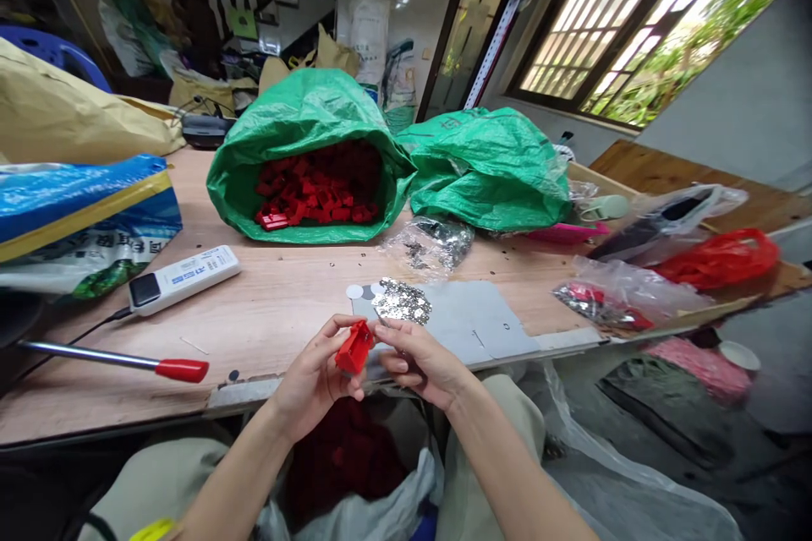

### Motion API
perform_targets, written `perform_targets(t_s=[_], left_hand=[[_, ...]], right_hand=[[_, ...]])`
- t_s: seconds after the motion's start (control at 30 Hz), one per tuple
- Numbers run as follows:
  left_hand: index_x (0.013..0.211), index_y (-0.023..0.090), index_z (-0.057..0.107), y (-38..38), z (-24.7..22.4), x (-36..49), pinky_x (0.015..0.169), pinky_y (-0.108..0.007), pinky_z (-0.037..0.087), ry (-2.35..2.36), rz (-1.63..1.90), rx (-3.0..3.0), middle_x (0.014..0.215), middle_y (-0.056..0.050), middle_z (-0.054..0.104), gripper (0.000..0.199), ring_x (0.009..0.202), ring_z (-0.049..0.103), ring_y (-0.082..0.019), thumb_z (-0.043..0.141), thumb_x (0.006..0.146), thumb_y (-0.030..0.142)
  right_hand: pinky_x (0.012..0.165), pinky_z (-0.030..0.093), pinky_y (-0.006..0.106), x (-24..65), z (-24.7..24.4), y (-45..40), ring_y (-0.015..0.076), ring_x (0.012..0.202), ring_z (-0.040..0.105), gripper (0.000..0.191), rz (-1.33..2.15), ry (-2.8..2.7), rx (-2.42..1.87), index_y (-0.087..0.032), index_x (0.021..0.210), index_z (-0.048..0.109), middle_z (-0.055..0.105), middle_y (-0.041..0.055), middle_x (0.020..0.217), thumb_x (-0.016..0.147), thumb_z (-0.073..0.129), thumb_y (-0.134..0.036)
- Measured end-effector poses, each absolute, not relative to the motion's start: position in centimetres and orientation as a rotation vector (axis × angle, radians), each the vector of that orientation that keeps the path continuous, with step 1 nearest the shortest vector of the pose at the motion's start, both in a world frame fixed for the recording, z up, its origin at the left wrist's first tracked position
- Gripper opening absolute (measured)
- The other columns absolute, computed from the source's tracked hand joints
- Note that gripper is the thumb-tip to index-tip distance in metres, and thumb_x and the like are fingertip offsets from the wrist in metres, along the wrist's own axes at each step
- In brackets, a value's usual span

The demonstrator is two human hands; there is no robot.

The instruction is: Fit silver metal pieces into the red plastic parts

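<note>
Between the thumb and fingers of my left hand (318,368) is a small red plastic part (353,348), shaped like a hollow block, tilted above the table's front edge. My right hand (415,355) is closed in a pinch at the part's upper right side; whatever its fingertips hold is too small to make out. Just beyond my hands, a pile of small shiny metal pieces (406,303) lies on a grey sheet (469,317). Under my hands, an open bag (381,507) between my knees contains dark red pieces.
A green sack (304,110) of red parts lies open at the back, beside another green sack (488,169). A clear bag of metal bits (437,245) sits before them. To the left are a white device (183,279) and a red-handled lever (181,369). Plastic bags (622,296) cover the right end.
</note>
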State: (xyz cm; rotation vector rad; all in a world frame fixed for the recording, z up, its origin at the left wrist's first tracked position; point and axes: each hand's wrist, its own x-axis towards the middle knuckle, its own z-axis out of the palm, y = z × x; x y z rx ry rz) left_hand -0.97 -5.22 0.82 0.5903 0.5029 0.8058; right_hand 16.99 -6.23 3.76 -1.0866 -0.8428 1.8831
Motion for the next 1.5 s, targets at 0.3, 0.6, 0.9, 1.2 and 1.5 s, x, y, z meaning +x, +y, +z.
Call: perform_targets(t_s=[0.3,0.6,0.9,1.2,1.5], left_hand=[[0.106,0.02,0.064,-5.9,0.2,-0.3,0.045,-0.019,0.045,0.481,0.781,0.57,0.073,0.0,0.06,0.023,0.048,0.05,-0.007,0.066,0.089,0.035],[0.102,0.018,0.068,-7.1,0.2,-0.2,0.039,-0.016,0.04,0.527,0.691,0.695,0.063,0.0,0.059,0.025,0.044,0.046,-0.006,0.064,0.09,0.039],[0.1,0.017,0.073,-7.9,-0.3,-0.3,0.04,-0.016,0.035,0.454,0.506,0.794,0.07,-0.008,0.068,0.034,0.043,0.049,-0.006,0.065,0.088,0.047],[0.135,0.026,0.058,-6.8,0.8,-2.1,0.066,-0.026,0.054,0.677,0.832,1.334,0.089,-0.004,0.062,0.052,0.074,0.063,-0.015,0.059,0.091,0.052],[0.109,0.026,0.071,-6.3,0.9,-2.5,0.085,-0.027,0.058,0.721,1.133,1.722,0.107,-0.004,0.07,0.023,0.1,0.067,-0.018,0.071,0.086,0.025]], right_hand=[[0.052,0.032,0.024,16.6,3.7,-7.7,0.0117,0.058,0.042,0.03,1.075,-1.574,-1.403,-0.019,0.071,0.055,0.049,-0.0026,0.061,0.089,0.062,-0.042],[0.037,0.026,0.022,16.6,2.5,-10.8,0.0064,0.041,0.036,0.035,1.463,-1.227,-1.327,-0.019,0.094,0.064,0.058,-0.0024,0.067,0.082,0.072,-0.051],[0.032,0.012,0.016,16.6,1.9,-12.1,0.0,0.034,0.027,0.037,1.841,-0.874,-1.111,-0.014,0.086,0.063,0.058,-0.0041,0.054,0.068,0.087,-0.036],[0.033,0.007,0.014,16.3,1.3,-11.0,-0.0023,0.033,0.023,0.037,1.755,-0.704,-1.043,-0.015,0.094,0.062,0.06,-0.0049,0.059,0.075,0.084,-0.039],[0.037,0.013,0.019,15.7,2.0,-10.6,0.0019,0.036,0.022,0.046,1.592,-0.884,-1.272,-0.018,0.099,0.062,0.057,-0.0043,0.063,0.076,0.075,-0.055]])
